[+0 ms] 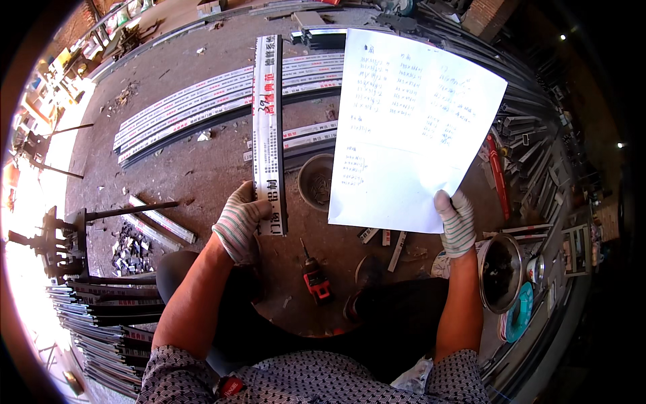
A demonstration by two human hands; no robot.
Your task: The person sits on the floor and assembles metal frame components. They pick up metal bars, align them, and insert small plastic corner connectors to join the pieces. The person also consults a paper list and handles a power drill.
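Note:
My left hand (241,221), in a striped work glove, is closed round the lower end of a metal profile bar (268,128). The bar stands up in front of me, its face covered with white printed film and its right edge dark. In my right hand (457,222), gloved the same way, the lower right corner of a white sheet of paper (397,195) is pinched. Several columns of handwriting run over the sheet. On the floor between my feet lies a red and black cordless drill (315,281), its bit pointing away from me.
Long film-wrapped profiles (182,108) lie across the floor ahead. A bowl (316,182) sits behind the bar and paper. Cut profiles (108,337) are stacked at lower left, near a metal stand (64,242). At right are a metal basin (501,273), a teal roll (519,313) and a red tool (498,176).

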